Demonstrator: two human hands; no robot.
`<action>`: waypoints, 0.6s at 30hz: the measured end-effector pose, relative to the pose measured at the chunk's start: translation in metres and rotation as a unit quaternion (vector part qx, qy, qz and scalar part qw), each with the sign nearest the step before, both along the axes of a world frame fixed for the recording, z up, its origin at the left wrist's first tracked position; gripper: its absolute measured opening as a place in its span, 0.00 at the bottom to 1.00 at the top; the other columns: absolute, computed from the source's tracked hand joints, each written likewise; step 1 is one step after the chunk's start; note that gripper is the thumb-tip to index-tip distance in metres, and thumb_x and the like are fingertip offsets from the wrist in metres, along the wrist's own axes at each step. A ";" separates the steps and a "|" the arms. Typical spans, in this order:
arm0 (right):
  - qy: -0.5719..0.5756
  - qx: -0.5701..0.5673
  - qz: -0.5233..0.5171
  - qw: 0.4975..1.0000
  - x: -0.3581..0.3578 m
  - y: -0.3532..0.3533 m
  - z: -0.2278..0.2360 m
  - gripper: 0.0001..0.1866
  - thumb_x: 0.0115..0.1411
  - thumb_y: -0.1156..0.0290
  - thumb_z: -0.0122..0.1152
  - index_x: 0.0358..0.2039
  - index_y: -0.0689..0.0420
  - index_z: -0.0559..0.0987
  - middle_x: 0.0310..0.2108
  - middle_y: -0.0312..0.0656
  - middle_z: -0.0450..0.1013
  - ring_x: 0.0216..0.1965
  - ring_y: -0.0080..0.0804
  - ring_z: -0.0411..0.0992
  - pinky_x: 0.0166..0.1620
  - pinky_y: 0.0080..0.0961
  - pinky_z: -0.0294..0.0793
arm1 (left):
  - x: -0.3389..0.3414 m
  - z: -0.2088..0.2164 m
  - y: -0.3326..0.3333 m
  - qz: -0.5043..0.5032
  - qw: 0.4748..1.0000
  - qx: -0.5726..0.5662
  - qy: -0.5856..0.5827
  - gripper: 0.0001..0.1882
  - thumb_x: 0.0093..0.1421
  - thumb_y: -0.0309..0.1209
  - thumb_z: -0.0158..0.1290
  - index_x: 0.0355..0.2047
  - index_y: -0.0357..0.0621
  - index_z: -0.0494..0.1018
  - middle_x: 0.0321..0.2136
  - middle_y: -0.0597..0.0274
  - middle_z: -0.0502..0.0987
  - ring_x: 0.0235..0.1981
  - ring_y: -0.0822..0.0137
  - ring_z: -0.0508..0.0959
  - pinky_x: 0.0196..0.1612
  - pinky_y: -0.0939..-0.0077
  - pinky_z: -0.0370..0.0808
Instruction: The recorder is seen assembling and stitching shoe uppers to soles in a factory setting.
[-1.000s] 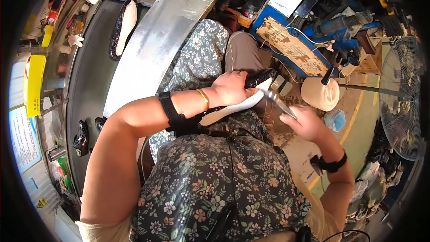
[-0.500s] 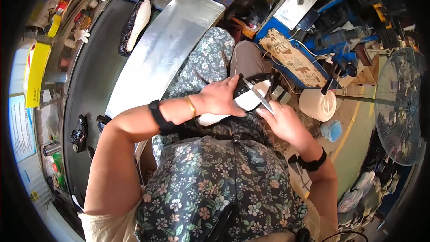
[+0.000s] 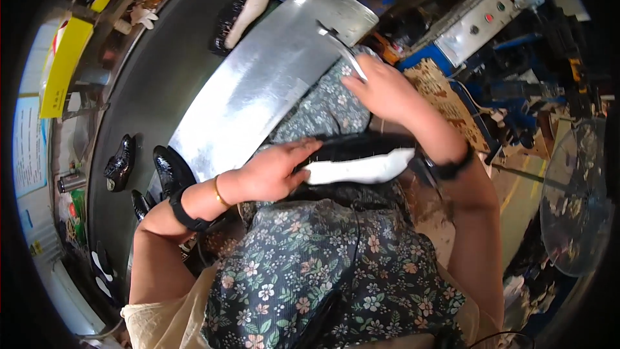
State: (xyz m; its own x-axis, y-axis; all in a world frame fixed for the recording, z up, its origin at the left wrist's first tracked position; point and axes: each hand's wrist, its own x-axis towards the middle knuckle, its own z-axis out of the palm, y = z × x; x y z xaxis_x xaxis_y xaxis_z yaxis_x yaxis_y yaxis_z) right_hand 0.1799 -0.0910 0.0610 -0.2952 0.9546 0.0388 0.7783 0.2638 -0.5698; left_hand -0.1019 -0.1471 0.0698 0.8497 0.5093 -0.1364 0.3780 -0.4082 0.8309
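A black shoe (image 3: pixel 358 169) lies across my lap with its long white underside facing up. My left hand (image 3: pixel 274 171) grips its left end, fingers along the black upper and thumb by the white underside. Up and away from the shoe, above the lower part of a metal sheet, my right hand (image 3: pixel 387 94) is closed round a slim silver hand tool (image 3: pixel 341 46). The tool has a small dark, crosswise end; its exact kind is not clear. My flowered apron (image 3: pixel 303 252) covers my lap under the shoe.
The shiny metal sheet (image 3: pixel 258 84) slopes down beside a dark bench belt (image 3: pixel 161 52). Another upturned shoe (image 3: pixel 248 13) rests at its far end, and black shoes (image 3: pixel 171 171) stand at the left. A control box (image 3: pixel 487 22) and a fan (image 3: pixel 575 200) are on the right.
My right hand has lifted the silver tool off the shoe and swung it up and left. My left hand has slid left along the shoe, baring more white underside. The view has shifted.
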 end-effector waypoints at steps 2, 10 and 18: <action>-0.061 0.011 -0.019 0.998 -0.042 0.066 -0.038 0.20 0.62 0.59 0.57 0.41 0.65 0.72 0.42 0.56 0.73 0.46 0.58 0.71 0.51 0.47 0.70 | -0.020 0.008 0.004 -0.023 1.000 0.016 0.004 0.28 0.60 0.26 0.54 0.60 0.33 0.63 0.58 0.41 0.67 0.59 0.46 0.69 0.61 0.62 0.67; 0.124 -0.215 0.165 0.954 -0.007 0.007 -0.037 0.22 0.65 0.53 0.53 0.51 0.57 0.75 0.42 0.52 0.75 0.44 0.48 0.74 0.48 0.42 0.72 | -0.053 -0.032 0.004 0.027 0.994 -0.070 -0.080 0.43 0.50 0.31 0.66 0.64 0.43 0.59 0.62 0.47 0.65 0.63 0.50 0.66 0.64 0.65 0.63; 0.310 -0.329 -0.127 0.883 0.041 -0.109 -0.020 0.27 0.67 0.63 0.55 0.63 0.59 0.65 0.54 0.45 0.72 0.54 0.35 0.71 0.53 0.35 0.68 | 0.052 -0.054 0.086 0.163 0.949 -0.260 -0.072 0.30 0.51 0.38 0.67 0.50 0.34 0.72 0.38 0.62 0.79 0.39 0.70 0.77 0.46 0.75 0.74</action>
